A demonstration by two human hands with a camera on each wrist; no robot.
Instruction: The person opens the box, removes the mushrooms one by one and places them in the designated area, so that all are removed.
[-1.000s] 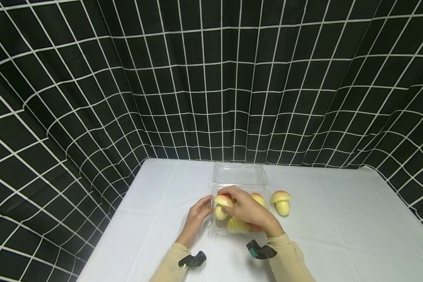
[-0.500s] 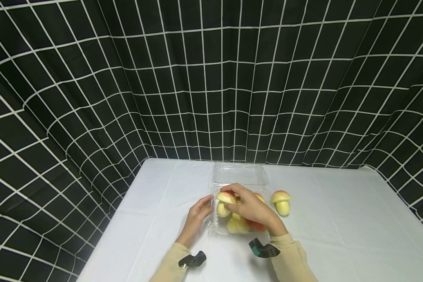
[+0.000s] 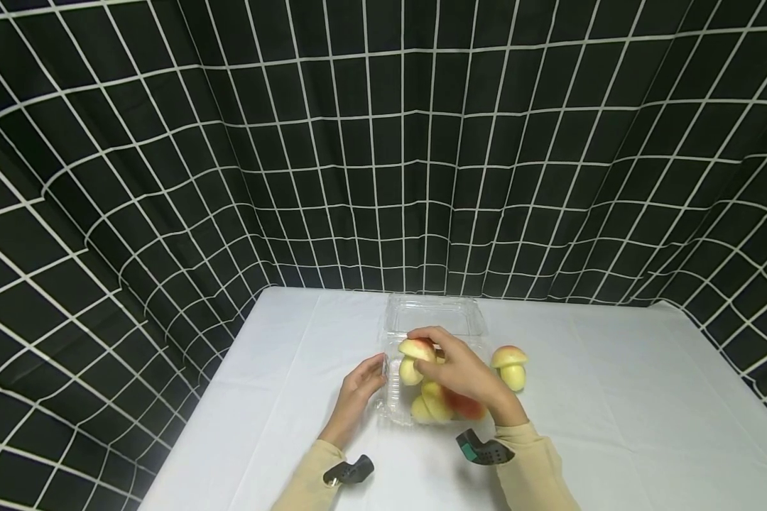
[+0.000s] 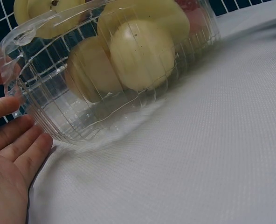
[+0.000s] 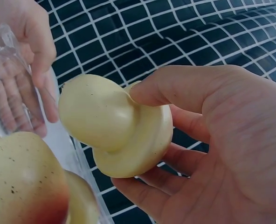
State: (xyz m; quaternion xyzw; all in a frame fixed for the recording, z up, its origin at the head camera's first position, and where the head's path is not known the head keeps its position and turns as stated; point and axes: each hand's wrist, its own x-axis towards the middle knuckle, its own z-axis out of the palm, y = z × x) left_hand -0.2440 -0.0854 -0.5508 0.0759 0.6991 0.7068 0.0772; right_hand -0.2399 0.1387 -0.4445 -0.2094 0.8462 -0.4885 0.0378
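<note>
Holding mushroom [image 3: 414, 353] in right grip [image 3: 460, 370], between thumb and curled fingers, above clear container's [image 3: 398, 410] ten-o'clock area; touching nine-o'clock wall with extended fingers of left grip [image 3: 360, 383]. Liable to drop through slackened thumb pressure.

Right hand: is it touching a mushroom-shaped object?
Touching. The right wrist view shows the right hand gripping a mushroom-shaped object, thumb against it where stem meets cap.

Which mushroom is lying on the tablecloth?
The lone mushroom right of the clear box, on the white tablecloth. The right hand holds another mushroom; the other visible mushrooms are in the box.
</note>
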